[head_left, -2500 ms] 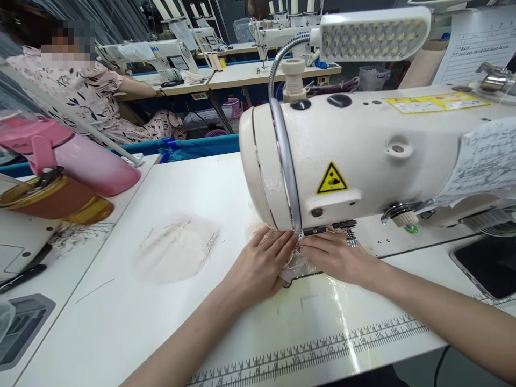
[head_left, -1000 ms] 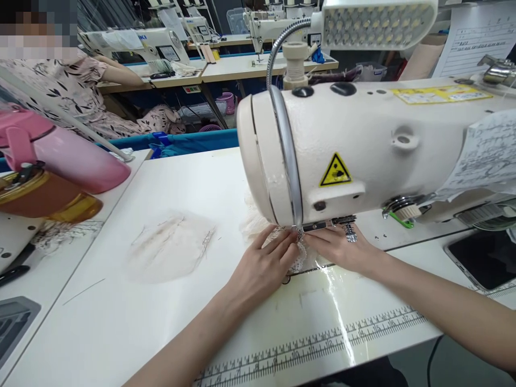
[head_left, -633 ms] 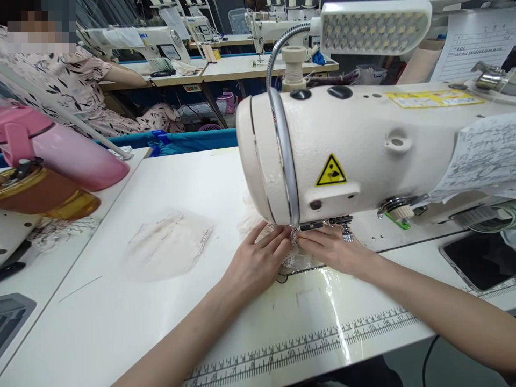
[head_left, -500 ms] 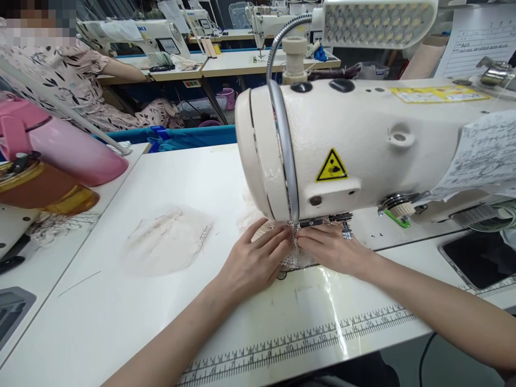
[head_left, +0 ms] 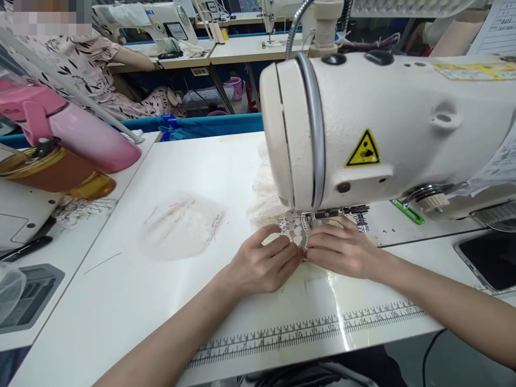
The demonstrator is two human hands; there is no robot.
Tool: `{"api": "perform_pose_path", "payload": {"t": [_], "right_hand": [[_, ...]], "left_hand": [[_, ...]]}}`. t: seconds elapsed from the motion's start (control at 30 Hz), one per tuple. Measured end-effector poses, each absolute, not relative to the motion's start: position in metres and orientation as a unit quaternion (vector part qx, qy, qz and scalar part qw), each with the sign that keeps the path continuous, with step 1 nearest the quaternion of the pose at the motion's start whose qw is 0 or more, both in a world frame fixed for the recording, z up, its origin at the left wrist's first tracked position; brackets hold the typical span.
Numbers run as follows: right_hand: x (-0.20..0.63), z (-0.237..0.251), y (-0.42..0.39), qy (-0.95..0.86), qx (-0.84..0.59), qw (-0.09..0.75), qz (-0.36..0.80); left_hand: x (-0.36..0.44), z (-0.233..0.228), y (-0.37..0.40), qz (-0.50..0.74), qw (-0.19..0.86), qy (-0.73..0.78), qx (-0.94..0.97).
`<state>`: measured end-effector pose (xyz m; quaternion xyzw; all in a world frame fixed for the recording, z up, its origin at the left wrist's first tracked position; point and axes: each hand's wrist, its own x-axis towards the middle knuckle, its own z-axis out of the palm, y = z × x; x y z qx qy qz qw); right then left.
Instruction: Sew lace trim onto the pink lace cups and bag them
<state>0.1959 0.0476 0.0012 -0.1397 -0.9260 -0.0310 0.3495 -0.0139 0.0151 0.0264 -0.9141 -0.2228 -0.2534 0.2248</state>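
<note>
Pressing down on the lace piece (head_left: pixel 296 232), both hands sit right at the foot of the sewing machine (head_left: pixel 387 129). Left hand (head_left: pixel 264 263) has its fingers (head_left: pixel 282 248) curled, pinching the lace edge against the tabletop (head_left: pixel 121 301). Right hand (head_left: pixel 342 250) lies flatter, fingers (head_left: pixel 322 242) holding the cloth from the other side, fingertips nearly meeting the left ones. Lace runs between them and back under the machine head, bunching behind it. Another pale fabric piece (head_left: pixel 179 226) lies well off to the left, and a pink bottle (head_left: pixel 80 131) beyond that.
</note>
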Motion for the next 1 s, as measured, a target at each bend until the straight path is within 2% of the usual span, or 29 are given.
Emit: {"api": "perform_pose_path", "payload": {"t": [0.33,0.5,0.57,1.0], "right_hand": [[0.2,-0.011,0.049,-0.935,-0.101,0.341,0.001],[0.202,-0.015,0.048,-0.939,-0.105,0.327,0.004],[0.2,-0.014,0.048,-0.941,-0.103,0.321,0.021],[0.199,-0.014,0.047,-0.94,-0.119,0.32,-0.001]], "left_hand": [[-0.015,0.022,0.015,-0.229,0.217,-0.219,-0.923],[-0.016,0.014,0.017,-0.155,0.086,-0.299,-0.938],[-0.018,0.011,0.019,-0.132,0.064,-0.322,-0.935],[-0.021,0.014,0.025,-0.093,0.049,-0.346,-0.932]]}}
